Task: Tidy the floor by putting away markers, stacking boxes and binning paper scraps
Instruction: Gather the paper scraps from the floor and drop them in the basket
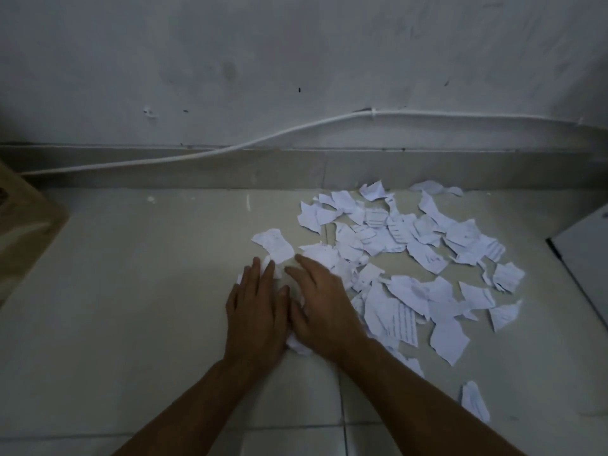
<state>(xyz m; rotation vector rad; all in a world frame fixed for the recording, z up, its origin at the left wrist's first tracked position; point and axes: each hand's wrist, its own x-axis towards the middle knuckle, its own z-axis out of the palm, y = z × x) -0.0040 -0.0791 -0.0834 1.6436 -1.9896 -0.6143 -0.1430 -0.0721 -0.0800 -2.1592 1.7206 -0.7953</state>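
White paper scraps (424, 255) are pinned to the tiled floor (131, 291) beneath the left hand (256, 314) and right hand (325, 311). Both are laid flat, fingers (251, 274) straight, nothing gripped. Most scraps are spread right of the fingertips.

Your left hand (256, 314) and right hand (324, 311) lie side by side on the floor (131, 291), over the left edge of the paper scraps (411, 255), which spread to your right; the wall (296, 60) stands behind, a box (23, 225) far left.
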